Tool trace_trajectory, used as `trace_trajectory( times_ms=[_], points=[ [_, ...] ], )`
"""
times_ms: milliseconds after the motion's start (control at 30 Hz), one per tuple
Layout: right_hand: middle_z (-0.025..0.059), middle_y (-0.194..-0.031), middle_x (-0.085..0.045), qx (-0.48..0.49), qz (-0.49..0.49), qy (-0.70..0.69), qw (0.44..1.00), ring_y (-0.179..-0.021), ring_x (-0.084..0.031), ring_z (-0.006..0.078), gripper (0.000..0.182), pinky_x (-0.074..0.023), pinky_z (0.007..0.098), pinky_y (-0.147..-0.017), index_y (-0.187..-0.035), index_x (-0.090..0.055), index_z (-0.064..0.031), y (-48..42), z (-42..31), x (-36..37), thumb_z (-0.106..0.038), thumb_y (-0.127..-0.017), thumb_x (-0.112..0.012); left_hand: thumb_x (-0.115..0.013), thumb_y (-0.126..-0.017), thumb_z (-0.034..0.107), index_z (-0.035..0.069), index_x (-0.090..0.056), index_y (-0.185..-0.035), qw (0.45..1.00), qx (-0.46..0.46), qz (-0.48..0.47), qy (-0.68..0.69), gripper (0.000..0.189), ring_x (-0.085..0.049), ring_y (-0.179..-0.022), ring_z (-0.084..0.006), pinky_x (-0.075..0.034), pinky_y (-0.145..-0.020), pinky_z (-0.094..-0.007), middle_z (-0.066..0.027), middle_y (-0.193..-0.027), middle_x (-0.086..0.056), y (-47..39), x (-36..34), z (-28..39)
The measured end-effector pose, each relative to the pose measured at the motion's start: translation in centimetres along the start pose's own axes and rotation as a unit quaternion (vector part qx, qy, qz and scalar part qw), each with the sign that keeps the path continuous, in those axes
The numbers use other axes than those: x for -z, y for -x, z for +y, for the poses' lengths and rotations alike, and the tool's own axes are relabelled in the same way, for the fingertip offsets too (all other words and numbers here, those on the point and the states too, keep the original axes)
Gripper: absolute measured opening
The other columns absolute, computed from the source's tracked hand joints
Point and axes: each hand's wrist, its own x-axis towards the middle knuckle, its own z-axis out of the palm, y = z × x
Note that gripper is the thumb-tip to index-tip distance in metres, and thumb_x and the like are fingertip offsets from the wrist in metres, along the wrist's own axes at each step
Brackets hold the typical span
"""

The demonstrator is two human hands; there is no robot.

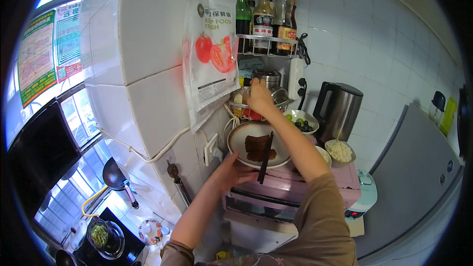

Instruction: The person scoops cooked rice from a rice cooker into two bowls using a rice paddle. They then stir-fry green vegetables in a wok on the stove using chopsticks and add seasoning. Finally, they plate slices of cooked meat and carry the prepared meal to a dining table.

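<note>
My left hand (235,173) holds the near left rim of a brown-edged white plate (238,135), thumb at the rim and fingers below it. Slices of dark brown braised meat (257,143) lie on the plate. A pair of black chopsticks (266,159) rests across its right side, the ends jutting over the near rim. My right hand (261,96) reaches past the plate into the lower wire rack (236,109). Its fingertips meet at a small black-and-yellow object (245,81); whether they grip it is unclear. Behind them stands a metal canister (267,77).
The plate sits on a pink toaster oven (332,186). Around it are a fruit bowl (312,120), a steel electric kettle (342,109), a bowl of rice (340,151) and a rice cooker (364,194). Sauce bottles (263,18) stand above. A pan of greens (99,234) sits on the stove.
</note>
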Motion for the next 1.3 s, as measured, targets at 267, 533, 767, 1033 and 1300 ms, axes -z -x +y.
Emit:
trace_trajectory(
  times_ms=[267,533,767,1033,1300],
  points=[
    [0.0169,-0.101,-0.049,0.238,-0.370,0.159,0.884,-0.096,-0.053,0.0305,0.068,-0.0484,0.0395,-0.074,-0.124,-0.045,-0.0150,17.6,-0.2,11.8,-0.031,-0.065,-0.075,-0.042,-0.076,0.005,-0.004,-0.039,-0.120,0.998,0.036,0.035,0.044,0.045,-0.052,-0.107,-0.0352,-0.048,-0.089,-0.0484,-0.0200,-0.118,-0.050,-1.6,-1.4,1.9],
    [0.0109,-0.080,-0.051,0.223,-0.010,0.093,0.970,-0.072,-0.055,0.0237,0.034,-0.0480,0.0330,-0.058,-0.098,-0.058,-0.0041,22.8,0.2,11.8,-0.014,-0.068,-0.069,-0.039,-0.074,0.004,-0.007,-0.039,-0.120,0.996,0.030,0.086,0.015,0.048,-0.053,-0.104,-0.0372,-0.052,-0.084,-0.0473,-0.0216,-0.118,-0.049,0.1,-2.7,1.5],
    [0.0146,-0.093,-0.059,0.290,-0.004,-0.009,0.957,-0.074,-0.059,0.0253,0.038,-0.0495,0.0317,-0.059,-0.099,-0.061,0.0010,28.5,-3.7,16.6,0.002,-0.062,-0.068,-0.039,-0.075,0.004,-0.009,-0.042,-0.110,0.992,0.009,0.123,0.010,0.038,-0.054,-0.101,-0.0383,-0.054,-0.078,-0.0474,-0.0218,-0.112,-0.050,8.8,-3.7,-0.7],
    [0.0174,-0.103,-0.057,0.292,-0.151,-0.074,0.942,-0.085,-0.055,0.0282,0.040,-0.0493,0.0332,-0.074,-0.106,-0.060,0.0004,41.9,-11.0,15.6,-0.003,-0.066,-0.062,-0.039,-0.072,-0.004,0.002,-0.038,-0.113,0.973,0.000,0.226,0.045,0.042,-0.061,-0.082,-0.0407,-0.056,-0.067,-0.0509,-0.0206,-0.105,-0.051,24.1,-0.5,-9.4],
    [0.0174,-0.104,-0.057,0.197,-0.195,-0.293,0.915,-0.084,-0.057,0.0281,0.041,-0.0497,0.0332,-0.073,-0.105,-0.060,0.0008,58.3,-19.5,11.5,-0.001,-0.064,-0.063,-0.039,-0.067,-0.007,0.005,-0.034,-0.122,0.914,0.035,0.404,0.035,0.056,-0.063,-0.080,-0.0394,-0.058,-0.062,-0.0498,-0.0209,-0.106,-0.052,41.2,4.7,-17.8]
  ],
)
